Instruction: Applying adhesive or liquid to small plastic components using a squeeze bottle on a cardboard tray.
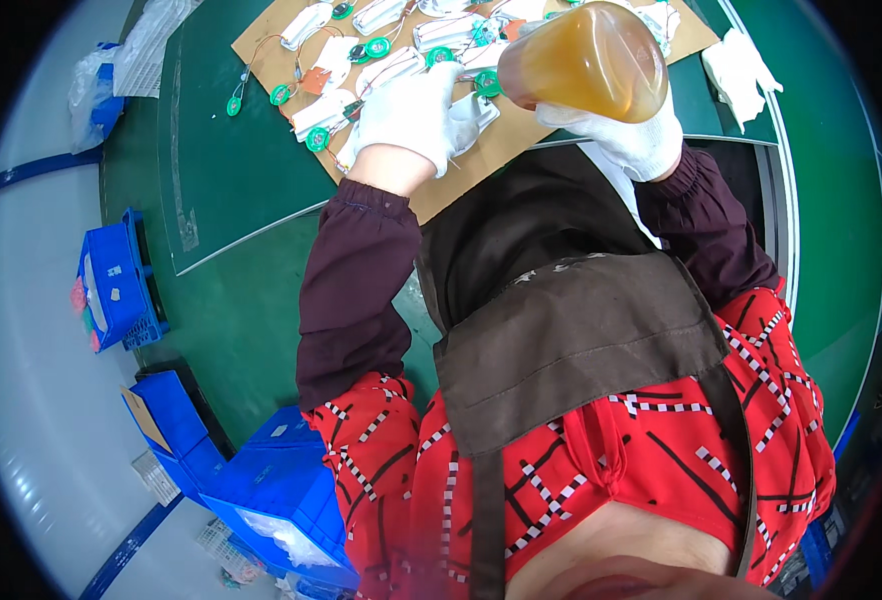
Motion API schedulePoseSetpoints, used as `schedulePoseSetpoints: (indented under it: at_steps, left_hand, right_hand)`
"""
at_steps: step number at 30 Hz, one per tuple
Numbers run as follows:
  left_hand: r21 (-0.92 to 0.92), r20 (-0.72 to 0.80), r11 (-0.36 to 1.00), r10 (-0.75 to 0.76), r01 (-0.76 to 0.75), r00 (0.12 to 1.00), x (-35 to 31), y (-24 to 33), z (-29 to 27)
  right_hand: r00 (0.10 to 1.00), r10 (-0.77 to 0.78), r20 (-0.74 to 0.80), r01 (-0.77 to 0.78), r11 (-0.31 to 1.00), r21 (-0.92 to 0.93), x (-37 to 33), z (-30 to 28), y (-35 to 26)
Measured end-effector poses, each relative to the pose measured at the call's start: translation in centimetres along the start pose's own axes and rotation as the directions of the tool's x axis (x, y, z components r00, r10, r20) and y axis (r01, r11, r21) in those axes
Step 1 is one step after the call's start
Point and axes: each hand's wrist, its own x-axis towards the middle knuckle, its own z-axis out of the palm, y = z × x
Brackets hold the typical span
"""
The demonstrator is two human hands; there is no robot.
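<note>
My right hand [629,138], in a white glove, grips a translucent bottle of amber-brown liquid [586,62]. The bottle is tilted over the near right part of a brown cardboard sheet [451,190]. My left hand [401,112], also gloved in white, is closed on a white plastic part [473,122] at the sheet's near edge; its fingertips are partly hidden. Around it lie several white casings [391,68] with thin wires and round green pieces [318,139]. The bottle hides some of the parts behind it.
The cardboard lies on a dark green tabletop [231,180]. A crumpled white cloth [739,78] is at the table's right side. Blue crates [281,475] stand on the floor at lower left, and another blue bin [116,285] is farther left.
</note>
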Motion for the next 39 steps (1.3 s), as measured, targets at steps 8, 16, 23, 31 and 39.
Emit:
schedulePoseSetpoints:
  at_steps: [8,16,23,31,39]
  left_hand:
    - [0.047,0.023,0.998,0.029,-0.030,0.999,0.0,-0.3,0.0]
    - [0.025,0.041,1.000,0.016,-0.017,0.999,0.0,-0.2,-0.3]
    - [0.043,0.059,0.999,0.028,-0.030,0.998,0.1,-0.1,-0.6]
    - [0.007,0.081,0.999,0.048,-0.049,0.996,0.1,0.0,-1.0]
    - [-0.016,0.115,1.000,0.007,-0.005,0.993,0.2,0.2,-1.4]
  right_hand:
    - [1.000,0.022,-0.015,-0.020,0.993,0.115,-1.3,-0.4,1.3]
    - [0.994,0.080,-0.076,-0.070,0.990,0.121,-1.2,-0.4,0.8]
    - [0.970,0.239,-0.046,-0.201,0.894,0.401,-2.2,-0.5,0.2]
    - [0.989,0.146,-0.036,-0.129,0.948,0.289,-2.6,-1.0,0.7]
    - [0.983,0.176,-0.048,-0.149,0.928,0.340,-2.2,-0.8,0.3]
